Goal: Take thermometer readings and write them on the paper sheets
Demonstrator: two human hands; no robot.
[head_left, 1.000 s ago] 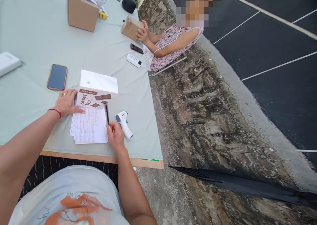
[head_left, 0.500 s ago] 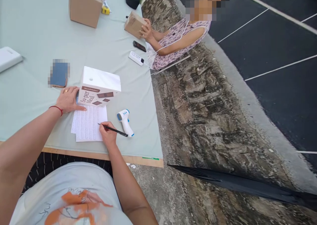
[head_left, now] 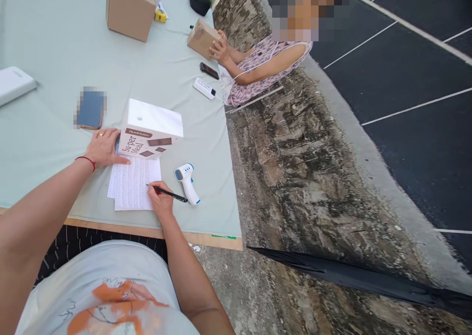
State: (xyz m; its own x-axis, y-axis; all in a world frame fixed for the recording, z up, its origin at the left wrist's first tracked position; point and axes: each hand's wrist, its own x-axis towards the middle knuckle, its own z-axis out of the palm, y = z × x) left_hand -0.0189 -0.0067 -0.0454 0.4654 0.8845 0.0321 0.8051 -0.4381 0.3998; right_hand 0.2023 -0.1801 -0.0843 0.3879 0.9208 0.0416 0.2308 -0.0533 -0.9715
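Observation:
My right hand (head_left: 161,199) is closed round a black pen (head_left: 171,194), its tip on the written-on paper sheets (head_left: 134,190). My left hand (head_left: 104,147) lies open at the upper left of the sheets. Its thumb stretches across the top of the paper, while its fingers are beside the left side of a white box (head_left: 155,117) printed "Super Meal". Something bluish shows between this hand and the box; I cannot make it out. The box stands at the sheets' top edge. Just right of my right hand lies a white and blue infrared thermometer (head_left: 189,185).
A blue-covered item (head_left: 90,109), partly blurred, lies beyond my left hand. Across the cloth-covered table (head_left: 66,45), another person's hands (head_left: 220,47) hold a small cardboard box (head_left: 202,38). Near them are a dark phone (head_left: 209,70) and a white device (head_left: 204,88). A larger carton (head_left: 130,13) stands farther back.
The view has shifted slightly, so the table items appear a little to the right. Both hands keep almost the same places; the pen's angle has changed very slightly.

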